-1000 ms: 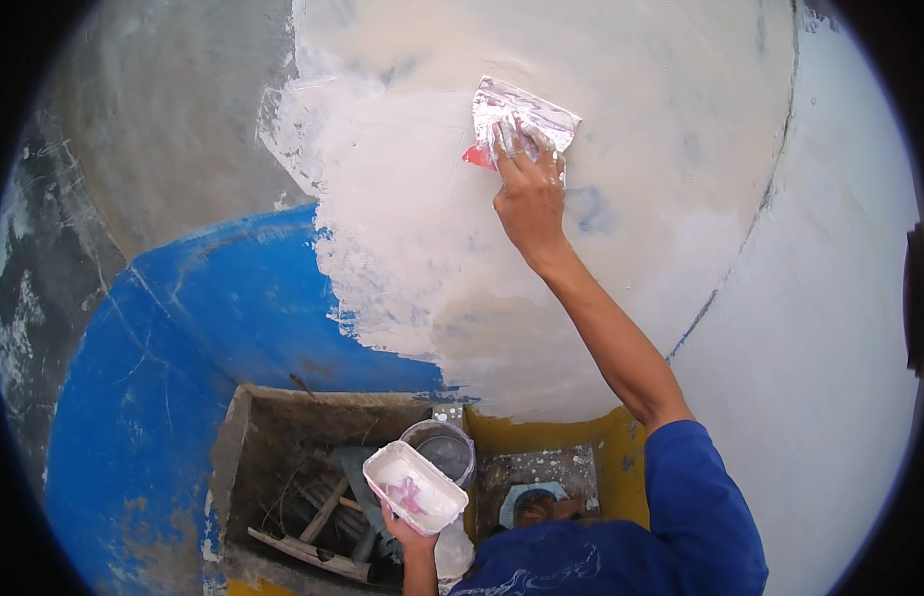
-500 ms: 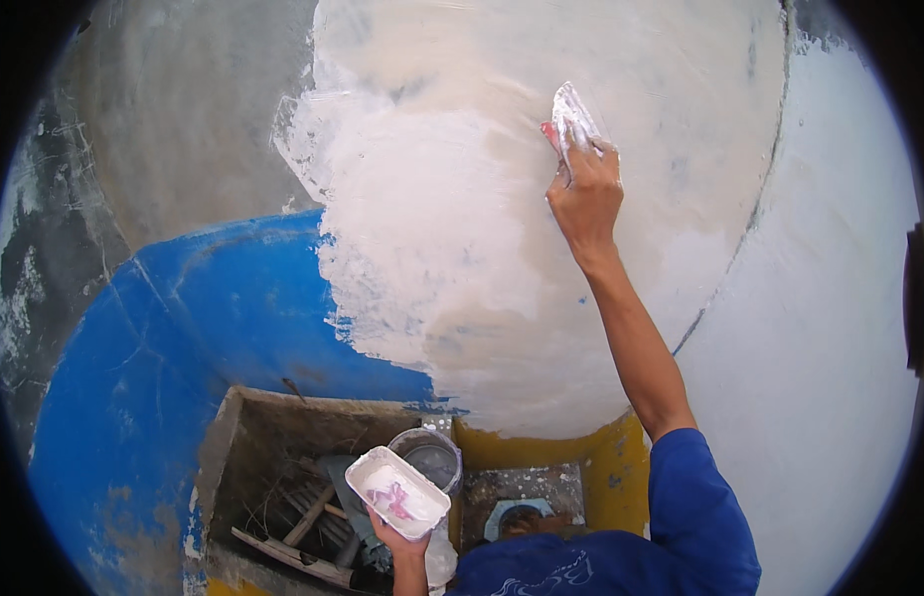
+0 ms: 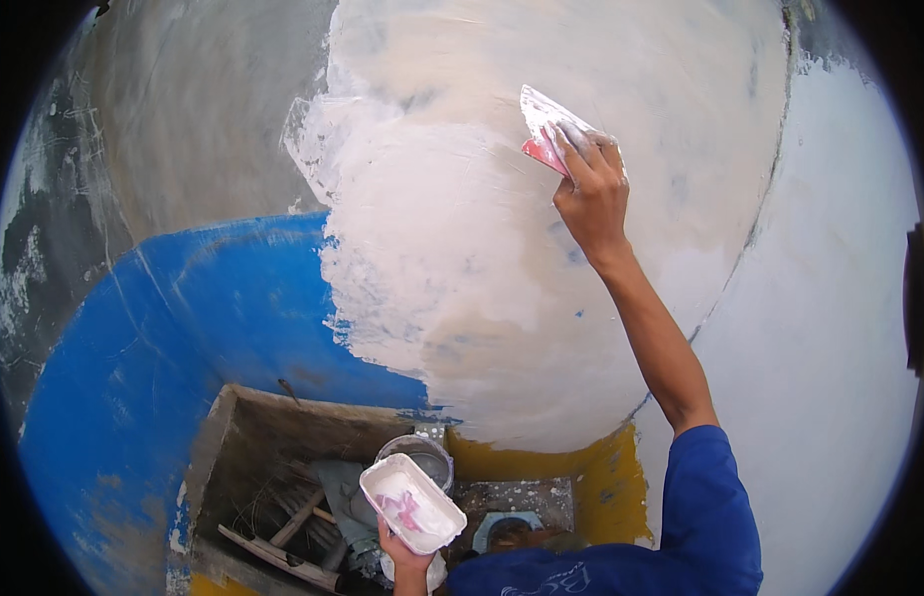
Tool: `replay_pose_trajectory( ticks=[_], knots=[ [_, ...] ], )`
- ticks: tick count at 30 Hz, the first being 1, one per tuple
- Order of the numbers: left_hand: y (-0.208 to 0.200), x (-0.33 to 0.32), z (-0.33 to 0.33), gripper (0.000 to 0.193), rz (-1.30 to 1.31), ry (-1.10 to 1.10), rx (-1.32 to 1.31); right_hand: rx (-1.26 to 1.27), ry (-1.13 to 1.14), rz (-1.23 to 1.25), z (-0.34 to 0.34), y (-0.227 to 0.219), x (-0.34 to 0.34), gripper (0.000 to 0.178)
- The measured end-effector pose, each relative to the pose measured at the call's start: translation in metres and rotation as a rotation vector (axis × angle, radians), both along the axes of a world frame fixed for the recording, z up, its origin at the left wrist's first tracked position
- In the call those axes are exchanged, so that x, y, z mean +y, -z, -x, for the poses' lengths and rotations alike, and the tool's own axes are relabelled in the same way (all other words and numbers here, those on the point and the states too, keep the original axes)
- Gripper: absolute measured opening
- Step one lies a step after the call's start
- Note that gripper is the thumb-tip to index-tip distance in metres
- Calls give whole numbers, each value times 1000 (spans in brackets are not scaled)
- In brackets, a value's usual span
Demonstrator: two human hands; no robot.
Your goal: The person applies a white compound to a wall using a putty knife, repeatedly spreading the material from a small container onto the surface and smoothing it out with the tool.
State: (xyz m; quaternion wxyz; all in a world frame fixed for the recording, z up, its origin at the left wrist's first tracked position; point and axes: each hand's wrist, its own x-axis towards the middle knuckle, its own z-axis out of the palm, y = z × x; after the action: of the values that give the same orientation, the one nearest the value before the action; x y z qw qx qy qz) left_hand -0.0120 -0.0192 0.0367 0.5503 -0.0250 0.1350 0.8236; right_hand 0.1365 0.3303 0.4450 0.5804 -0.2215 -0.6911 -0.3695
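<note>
My right hand (image 3: pixel 593 199) reaches up to the wall, its fingers closed round a putty spreader (image 3: pixel 543 111). The spreader is smeared white, with a red part showing on its left side. Behind it the wall bears a pale coat of putty (image 3: pixel 422 219), patchy white and beige. Low in the picture, my left hand (image 3: pixel 406 552) grips a white rectangular tub (image 3: pixel 414 505) by its near side. White paste with pink streaks lies inside the tub. Whether the spreader's edge touches the wall is hard to tell.
Blue paint (image 3: pixel 233 298) and bare grey cement (image 3: pixel 214 129) adjoin the putty on the left. Below stands a concrete trough (image 3: pixel 209 437) holding wood pieces (image 3: pixel 298 517) and cloth. A round bucket (image 3: pixel 427 452) is behind the tub, beside a yellow-painted recess (image 3: pixel 611 477). A crack (image 3: pixel 755 223) runs down the right.
The spreader has turned so its tip points further left and more of its red part shows. My right hand has shifted slightly right. The tub sits a little further right and lower.
</note>
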Motion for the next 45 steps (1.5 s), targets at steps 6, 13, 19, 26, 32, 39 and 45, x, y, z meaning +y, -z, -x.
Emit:
replay_pose_trajectory(
  ticks=[6,13,19,26,32,39,45],
  knots=[
    [-24,28,-16,62,-73,16,-78,-257,-55,126,33,74,17,56],
    [-47,30,-21,62,-133,-3,-46,106,82,46,-8,-1,15,55],
    [-41,27,-23,59,-88,-61,-64,-324,-104,154,22,79,7,51],
    [-14,4,-14,63,17,-12,-38,148,-1,-20,-38,-21,14,45],
    [-3,-1,-16,63,10,-27,-37,-6,133,70,-1,14,21,51],
    [5,7,-9,65,-34,57,11,-252,-135,264,58,63,-6,45],
    [27,-6,-6,66,-10,-89,48,284,-35,53,-49,-43,11,37]
  ],
)
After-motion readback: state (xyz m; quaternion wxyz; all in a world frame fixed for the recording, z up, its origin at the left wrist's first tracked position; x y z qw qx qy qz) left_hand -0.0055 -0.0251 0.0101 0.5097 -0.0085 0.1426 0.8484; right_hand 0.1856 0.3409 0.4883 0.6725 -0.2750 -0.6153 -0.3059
